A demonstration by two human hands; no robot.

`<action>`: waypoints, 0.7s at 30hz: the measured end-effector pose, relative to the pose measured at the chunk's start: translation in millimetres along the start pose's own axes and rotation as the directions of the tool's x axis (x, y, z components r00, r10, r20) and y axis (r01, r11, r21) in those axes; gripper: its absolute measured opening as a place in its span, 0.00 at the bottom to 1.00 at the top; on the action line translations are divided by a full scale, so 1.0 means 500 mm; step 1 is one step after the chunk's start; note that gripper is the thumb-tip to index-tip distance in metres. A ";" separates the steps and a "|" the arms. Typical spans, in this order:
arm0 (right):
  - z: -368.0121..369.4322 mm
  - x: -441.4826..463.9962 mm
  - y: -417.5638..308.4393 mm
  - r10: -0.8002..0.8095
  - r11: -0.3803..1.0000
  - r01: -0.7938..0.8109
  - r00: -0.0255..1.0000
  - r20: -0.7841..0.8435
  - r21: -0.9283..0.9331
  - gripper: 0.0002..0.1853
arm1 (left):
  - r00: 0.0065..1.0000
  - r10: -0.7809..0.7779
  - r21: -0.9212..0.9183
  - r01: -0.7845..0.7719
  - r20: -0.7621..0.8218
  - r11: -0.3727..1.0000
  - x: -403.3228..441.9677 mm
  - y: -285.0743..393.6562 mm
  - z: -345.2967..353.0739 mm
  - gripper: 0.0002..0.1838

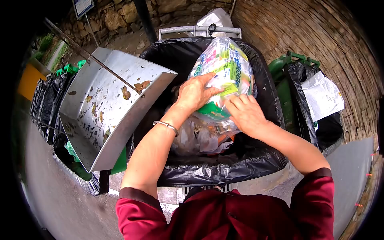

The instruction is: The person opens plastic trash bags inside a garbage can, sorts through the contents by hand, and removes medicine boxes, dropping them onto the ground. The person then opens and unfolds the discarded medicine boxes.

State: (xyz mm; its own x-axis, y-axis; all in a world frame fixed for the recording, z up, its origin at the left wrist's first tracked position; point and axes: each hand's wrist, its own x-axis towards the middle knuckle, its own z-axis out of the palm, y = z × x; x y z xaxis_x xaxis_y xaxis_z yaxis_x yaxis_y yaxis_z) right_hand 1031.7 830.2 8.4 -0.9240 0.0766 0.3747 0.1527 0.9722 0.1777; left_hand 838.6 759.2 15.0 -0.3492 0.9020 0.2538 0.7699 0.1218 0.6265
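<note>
A clear plastic bag with printed, colourful packaging stands in the upper part of a large bin lined with black plastic. My left hand lies on the bag's left side, thumb and fingers apart, with a bracelet on that wrist. On the bag's lower right side rests my right hand, its fingers spread over the plastic. Neither hand is visibly closed round the bag. Below the hands, crumpled clear plastic and other refuse lie in the bin.
At the left, a large metal dustpan holding dry leaves leans over the bin edge and other lined bins. A smaller bin with white paper stands at the right. Behind are a metal rail and a stone wall.
</note>
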 end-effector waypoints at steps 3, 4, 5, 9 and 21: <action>0.029 0.013 -0.018 0.002 1.000 -0.002 0.999 -0.047 -0.001 0.17 | 0.986 0.132 0.051 -0.127 -0.099 0.991 -0.013 -0.004 0.008 0.23; 0.035 0.016 -0.018 -0.042 0.998 0.044 0.998 -0.045 0.043 0.14 | 0.986 0.130 0.049 -0.125 -0.102 0.991 -0.019 -0.002 0.007 0.23; 0.039 0.018 -0.017 -0.086 0.992 0.090 0.995 -0.044 0.086 0.10 | 0.977 0.189 0.102 -0.179 -0.098 0.979 -0.025 0.000 0.004 0.18; 0.029 0.024 -0.011 -0.159 0.965 0.174 0.983 -0.090 0.197 0.07 | 0.920 0.334 0.146 -0.309 -0.206 0.940 -0.046 0.018 0.000 0.06; -0.168 -0.037 -0.058 0.079 0.859 0.035 0.976 -0.201 0.511 0.15 | 0.950 0.196 -0.294 -0.264 -0.242 0.919 0.037 0.154 -0.124 0.14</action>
State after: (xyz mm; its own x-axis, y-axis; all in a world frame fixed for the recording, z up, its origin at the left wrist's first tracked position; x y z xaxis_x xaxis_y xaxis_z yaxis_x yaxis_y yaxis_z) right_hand 1073.8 782.0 72.6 -0.8194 0.1075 0.5630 -0.0805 0.9509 -0.2988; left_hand 858.2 759.6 113.9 -0.3099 0.7810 0.5423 0.6425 -0.2484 0.7249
